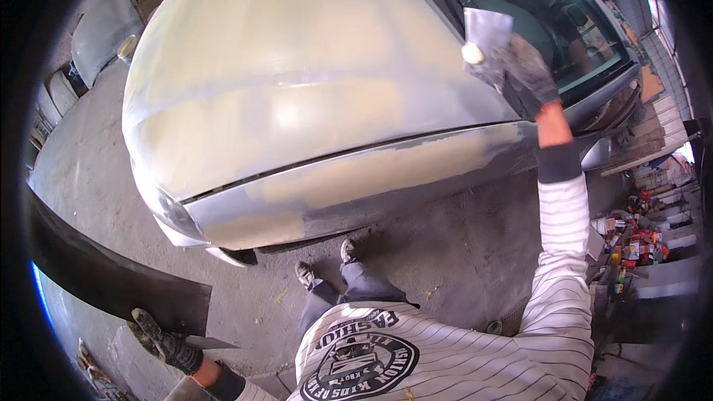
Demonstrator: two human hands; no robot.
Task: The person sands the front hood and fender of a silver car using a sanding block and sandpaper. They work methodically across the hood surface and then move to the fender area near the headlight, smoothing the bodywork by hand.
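My right hand [526, 75], in a dark grey knit glove, holds a thin silvery-grey sheet [490, 25] above the base of the windshield [557, 16]. A cream-coloured round dab [473, 53] sits at the sheet's edge. Below it spreads a car hood [289, 83] with matte cream and grey patches. The front fender [384, 172] carries similar patches. At lower left, my gloved left hand [164, 342] is against the end of a long dark curved panel [122, 273]. A thin grey edge [214, 342] shows beside that hand; whether the fingers grip anything is unclear.
Loose body panels [106, 28] lean at upper left, with a small tub [127, 47] nearby. Cluttered cans and boxes [635, 239] stand on the right. The side mirror [596, 153] juts out below my right forearm. My shoes [348, 250] are on concrete floor [445, 245] close to the fender.
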